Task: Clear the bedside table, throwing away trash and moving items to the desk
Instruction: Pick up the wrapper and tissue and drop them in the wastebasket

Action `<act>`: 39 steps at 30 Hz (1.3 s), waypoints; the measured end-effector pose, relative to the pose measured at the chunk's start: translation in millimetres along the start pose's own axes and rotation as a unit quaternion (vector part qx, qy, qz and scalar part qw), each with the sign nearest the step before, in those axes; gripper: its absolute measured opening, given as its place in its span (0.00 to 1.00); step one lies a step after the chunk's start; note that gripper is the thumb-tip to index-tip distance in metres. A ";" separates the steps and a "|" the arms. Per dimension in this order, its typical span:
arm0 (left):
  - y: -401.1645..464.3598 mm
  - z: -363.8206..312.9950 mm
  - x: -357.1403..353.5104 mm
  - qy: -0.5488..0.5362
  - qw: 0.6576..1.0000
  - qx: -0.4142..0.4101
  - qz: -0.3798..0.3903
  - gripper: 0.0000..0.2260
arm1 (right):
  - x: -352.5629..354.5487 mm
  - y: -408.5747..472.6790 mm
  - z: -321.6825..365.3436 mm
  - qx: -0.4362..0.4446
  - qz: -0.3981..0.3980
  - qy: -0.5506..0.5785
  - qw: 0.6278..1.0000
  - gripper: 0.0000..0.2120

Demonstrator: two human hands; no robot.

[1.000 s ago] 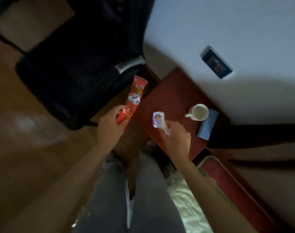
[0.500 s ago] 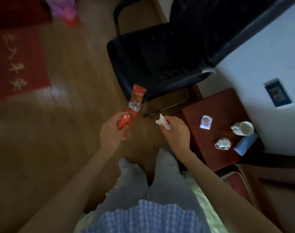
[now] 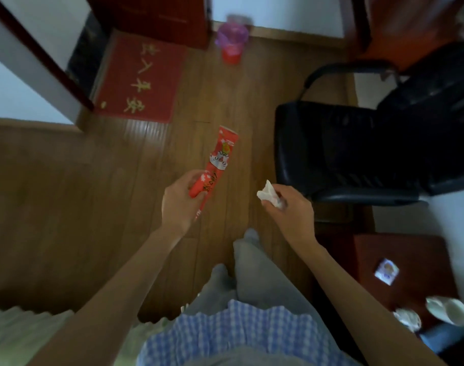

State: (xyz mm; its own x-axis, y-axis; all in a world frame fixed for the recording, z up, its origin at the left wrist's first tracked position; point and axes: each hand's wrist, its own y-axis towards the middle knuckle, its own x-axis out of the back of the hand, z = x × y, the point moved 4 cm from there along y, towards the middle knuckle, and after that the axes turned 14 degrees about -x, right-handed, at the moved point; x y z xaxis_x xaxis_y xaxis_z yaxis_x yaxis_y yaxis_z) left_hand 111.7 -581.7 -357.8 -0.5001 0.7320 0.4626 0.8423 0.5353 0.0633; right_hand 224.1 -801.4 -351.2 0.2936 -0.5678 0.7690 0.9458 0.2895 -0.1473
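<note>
Now a red snack wrapper [image 3: 215,170] is gripped by the left hand [image 3: 182,204], and a crumpled white tissue [image 3: 267,193] is pinched by the right hand [image 3: 289,210]. At five o'clock, the bedside table [image 3: 368,257] is seen.

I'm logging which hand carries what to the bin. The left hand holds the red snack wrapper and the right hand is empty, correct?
Not quite. The head view shows the left hand gripping the red snack wrapper, but the right hand is not empty: it pinches a crumpled white tissue.
</note>
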 end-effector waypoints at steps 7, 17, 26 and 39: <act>65.7 29.4 23.4 0.010 0.999 0.027 -0.040 0.22 | -36.6 90.7 48.8 0.025 0.038 0.019 0.999 0.16; 256.2 47.2 31.0 0.015 0.996 0.067 -0.048 0.21 | -58.9 287.7 120.6 0.041 0.059 0.026 0.997 0.13; 418.9 75.1 63.6 0.044 0.996 0.055 -0.051 0.21 | -105.0 437.6 186.9 0.031 0.081 0.023 0.996 0.14; 687.6 109.6 112.0 0.072 0.995 -0.009 0.062 0.21 | -147.2 624.3 302.8 -0.040 -0.040 0.066 0.996 0.10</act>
State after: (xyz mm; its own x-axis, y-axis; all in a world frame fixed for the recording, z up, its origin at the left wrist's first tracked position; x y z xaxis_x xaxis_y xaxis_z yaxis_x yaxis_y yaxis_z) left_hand 612.8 -85.4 -359.4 -0.3599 0.7236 0.5890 0.8995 0.4368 0.0130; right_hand 729.3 -303.7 -368.0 0.2268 -0.6849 0.6924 0.9735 0.1800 -0.1408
